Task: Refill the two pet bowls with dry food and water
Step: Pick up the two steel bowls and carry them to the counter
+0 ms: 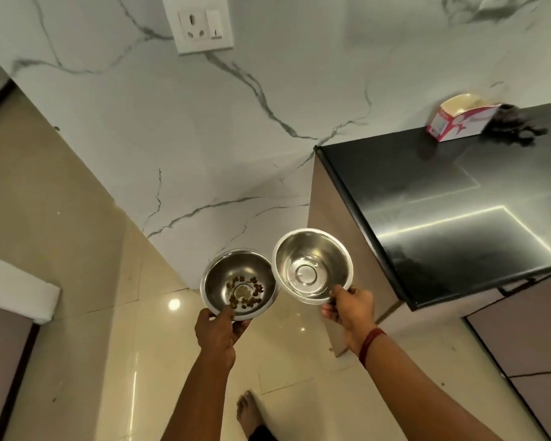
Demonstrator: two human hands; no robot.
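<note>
I hold two steel pet bowls side by side in the air above the floor. My left hand [218, 329] grips the near rim of the left bowl [255, 272], which has a few brown kibble pieces [244, 292] scattered on its bottom. My right hand [352, 308] pinches the near rim of the right bowl [312, 265]; that bowl tilts toward me, and its inside looks shiny with no food in it. Whether it holds any water I cannot tell. The rims of the two bowls nearly touch.
A black glossy countertop [458, 211] stands to the right, with an open pink-and-white carton [458, 120] and a dark object [516, 125] at its far end. A marble wall with a socket [201, 23] is ahead. Beige floor tiles [93, 313] and my bare foot [247, 412] lie below.
</note>
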